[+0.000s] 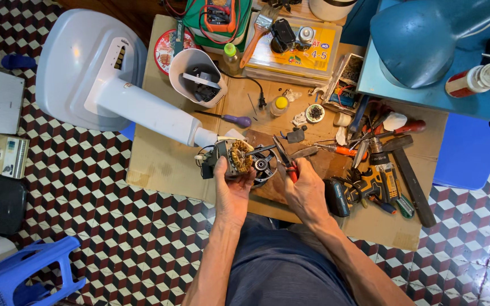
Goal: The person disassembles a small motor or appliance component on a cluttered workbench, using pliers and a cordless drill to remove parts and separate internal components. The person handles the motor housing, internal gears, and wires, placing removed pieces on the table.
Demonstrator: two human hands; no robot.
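Left hand (231, 190): we grip the motor (238, 158).
Right hand (304, 190): we clasp pliers (286, 158), tips at the motor.
Under: cardboard (165, 164).

Small home repair workshop, floor-level. Cardboard sheet (165, 164) on patterned tile floor (86, 187), hand tools and a cordless drill (364, 190) scattered right of the fingers. Multimeter (220, 16) and fan base (92, 68) beyond them.

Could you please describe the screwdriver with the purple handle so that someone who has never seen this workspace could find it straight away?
Start at the big white fan stand lying across the cardboard sheet. Just past its narrow end, below the white cup-shaped housing, lies the screwdriver, flat and alone on bare cardboard. Its purple handle sets it apart: the other tools, with red and orange grips, are heaped further right.
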